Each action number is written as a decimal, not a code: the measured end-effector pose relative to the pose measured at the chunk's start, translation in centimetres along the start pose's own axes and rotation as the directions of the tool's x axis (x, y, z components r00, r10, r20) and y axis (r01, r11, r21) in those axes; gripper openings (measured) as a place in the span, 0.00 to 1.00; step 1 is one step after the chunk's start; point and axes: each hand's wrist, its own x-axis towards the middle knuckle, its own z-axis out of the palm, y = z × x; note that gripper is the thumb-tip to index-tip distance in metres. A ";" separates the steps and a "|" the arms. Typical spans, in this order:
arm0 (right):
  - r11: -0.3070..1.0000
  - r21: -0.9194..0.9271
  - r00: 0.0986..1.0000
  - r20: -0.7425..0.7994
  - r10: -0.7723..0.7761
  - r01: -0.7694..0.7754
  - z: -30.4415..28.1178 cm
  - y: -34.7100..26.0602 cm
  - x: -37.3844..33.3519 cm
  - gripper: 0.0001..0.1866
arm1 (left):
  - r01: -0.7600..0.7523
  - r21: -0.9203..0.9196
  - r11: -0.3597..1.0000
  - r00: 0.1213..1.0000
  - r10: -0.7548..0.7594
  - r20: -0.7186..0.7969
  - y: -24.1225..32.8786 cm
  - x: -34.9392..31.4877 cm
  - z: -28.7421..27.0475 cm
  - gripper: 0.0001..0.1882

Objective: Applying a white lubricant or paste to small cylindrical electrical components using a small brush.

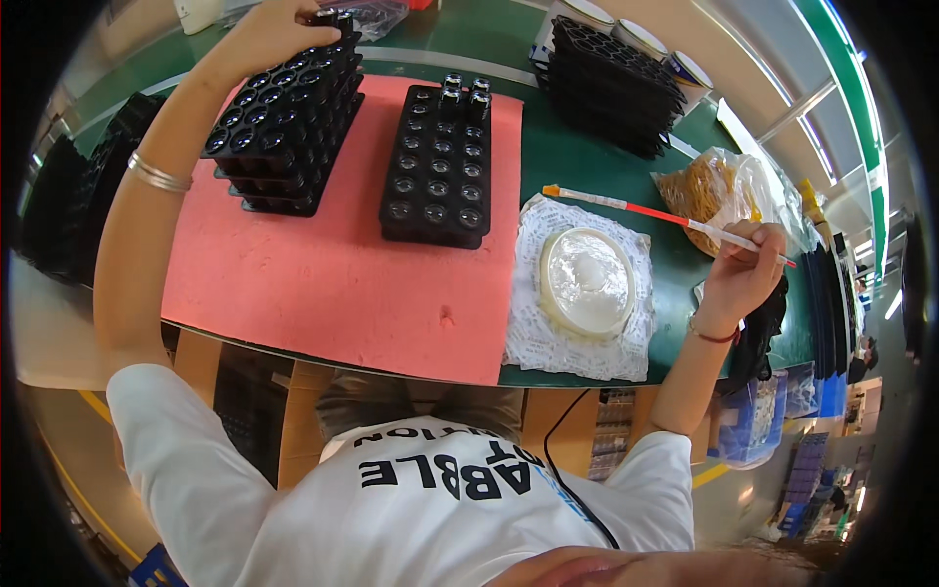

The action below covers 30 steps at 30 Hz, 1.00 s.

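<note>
My right hand (745,274) is closed round the handle of a thin brush (646,209) with a red and white shaft. The brush's yellowish tip points left, above a round shallow dish (587,282) of clear, glossy material lying on a white printed sheet (626,357). At the far left, my left hand (284,39) pinches a small shiny black cylindrical part (323,18) at the far end of a stack of black trays (279,127); its fingers partly cover the part. Beside the stack lies a single black tray (437,181) with round pockets and several shiny cylinders (477,103) standing at its far end.
A pink foam mat (342,303) lies under the trays on the green table (548,166). Black trays (611,88) are piled at the back right, in front of white cans (641,39). A clear bag of tan bands (714,196) sits right; dark trays (88,186) stand far left.
</note>
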 end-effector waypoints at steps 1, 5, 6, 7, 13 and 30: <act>1.000 -0.009 1.000 -0.003 0.009 -0.009 0.1 -0.2 -0.1 0.11 | -0.002 0.037 0.999 1.000 0.001 0.007 0.1 0.2 0.4 0.14; 0.999 -0.004 0.999 -0.024 0.034 -0.035 -0.2 0.0 -0.1 0.11 | 0.015 0.229 0.973 0.998 -0.029 0.059 -0.9 1.3 1.0 0.16; 0.999 -0.003 0.999 -0.027 0.034 -0.035 -0.2 0.1 -0.1 0.11 | 0.063 0.244 0.968 0.998 -0.066 0.003 -0.6 1.2 1.4 0.18; 0.999 0.008 0.999 -0.013 0.037 -0.037 -0.2 0.2 -0.1 0.11 | 0.062 0.247 0.967 0.998 -0.065 0.005 -0.7 1.3 1.4 0.18; 1.000 0.017 1.000 0.014 0.019 -0.019 0.1 -0.3 0.0 0.11 | 0.174 0.311 0.934 0.981 -0.191 0.026 -0.2 1.5 0.7 0.19; 0.999 -0.007 0.999 0.033 0.033 -0.033 -0.1 0.7 -0.5 0.16 | 0.008 0.527 0.850 1.000 0.009 -0.030 11.0 -1.7 10.9 0.19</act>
